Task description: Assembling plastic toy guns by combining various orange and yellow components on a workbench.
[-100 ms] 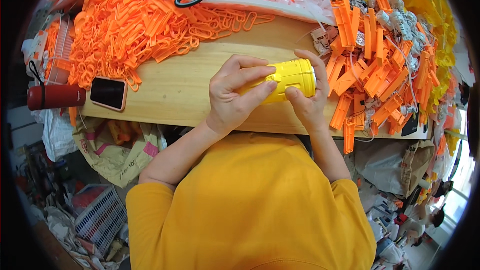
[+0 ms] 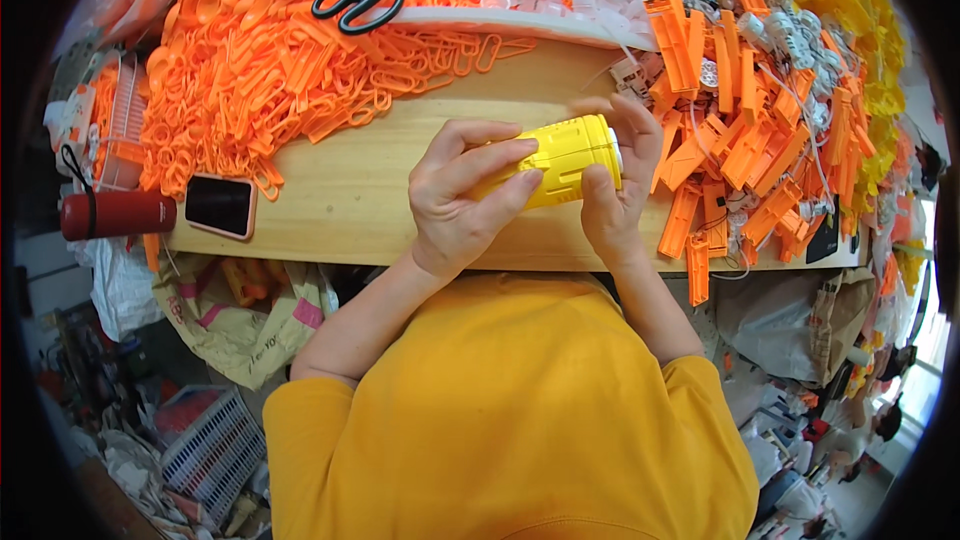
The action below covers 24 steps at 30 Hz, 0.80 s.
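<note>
A single head-worn fisheye view looks steeply down from above the person's own chest, so the yellow fabric shirt (image 2: 510, 420) fills the lower middle of the frame, very near the lens. The camera faces forward and down onto the pale wooden tabletop (image 2: 340, 190), which lies close below and crosses the upper half, its straight front edge bending toward the rim. A dark round border rings the picture. Both forearms enter from below, meeting at the frame's centre. Floor clutter shows at the lower left and right, farther off.
</note>
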### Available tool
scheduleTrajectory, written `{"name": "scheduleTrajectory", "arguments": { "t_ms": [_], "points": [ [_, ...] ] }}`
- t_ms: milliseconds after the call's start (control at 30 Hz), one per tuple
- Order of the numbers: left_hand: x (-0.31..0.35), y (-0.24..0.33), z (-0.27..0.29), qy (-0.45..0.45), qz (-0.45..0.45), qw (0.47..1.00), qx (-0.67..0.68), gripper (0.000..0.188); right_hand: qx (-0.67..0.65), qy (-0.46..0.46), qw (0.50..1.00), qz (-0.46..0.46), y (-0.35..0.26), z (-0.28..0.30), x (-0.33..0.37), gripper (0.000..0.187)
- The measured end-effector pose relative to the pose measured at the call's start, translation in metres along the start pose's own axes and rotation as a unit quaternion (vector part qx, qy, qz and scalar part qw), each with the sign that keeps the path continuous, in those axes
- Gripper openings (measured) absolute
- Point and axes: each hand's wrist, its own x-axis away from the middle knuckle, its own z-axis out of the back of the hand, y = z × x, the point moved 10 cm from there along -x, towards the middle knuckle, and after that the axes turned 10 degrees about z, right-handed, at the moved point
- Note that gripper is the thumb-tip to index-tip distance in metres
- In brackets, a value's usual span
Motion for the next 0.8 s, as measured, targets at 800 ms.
{"name": "scheduleTrajectory", "arguments": {
  "t_ms": [800],
  "points": [
    [0.022, 0.027, -0.008, 0.054, -0.093, 0.993, -0.052, 0.027, 0.113, 0.113, 0.965, 0.207, -0.06, 0.005, -0.006, 0.025]
  ]
}}
